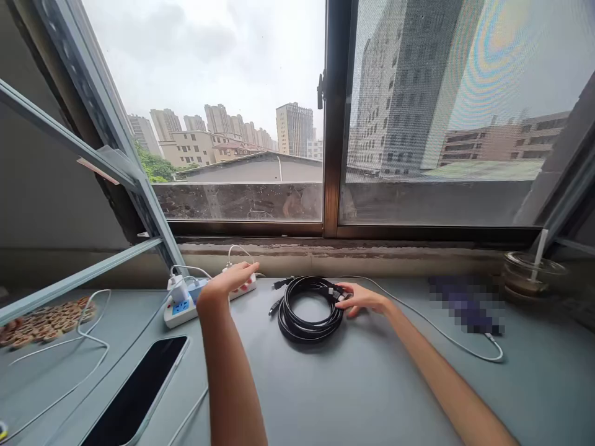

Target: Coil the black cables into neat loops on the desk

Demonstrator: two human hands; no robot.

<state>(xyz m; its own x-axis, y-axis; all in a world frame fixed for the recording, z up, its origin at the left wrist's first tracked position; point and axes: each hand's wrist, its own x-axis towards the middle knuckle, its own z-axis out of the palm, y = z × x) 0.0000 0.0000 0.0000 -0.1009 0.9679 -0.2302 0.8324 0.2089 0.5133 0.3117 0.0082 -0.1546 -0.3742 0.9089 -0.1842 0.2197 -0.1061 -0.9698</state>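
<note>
A coil of black cable (284, 323) lies on the grey-blue table, with connector ends sticking out at its left and right. My right hand (361, 298) is at the coil's right side, its thumb and fingers closed on the cable connectors there. My left hand (230, 279) is raised over a white power strip (182, 314), left of the coil; its fingers point right and look stretched out, and nothing shows in it. Part of the strip is hidden behind my left hand and wrist.
A phone (137, 393) lies at the lower left, near loose white cables (88, 336) and a patterned mat (51, 322). A glass with a straw (530, 275) and a blurred dark object (467, 306) are at right. Metal frame left, window behind.
</note>
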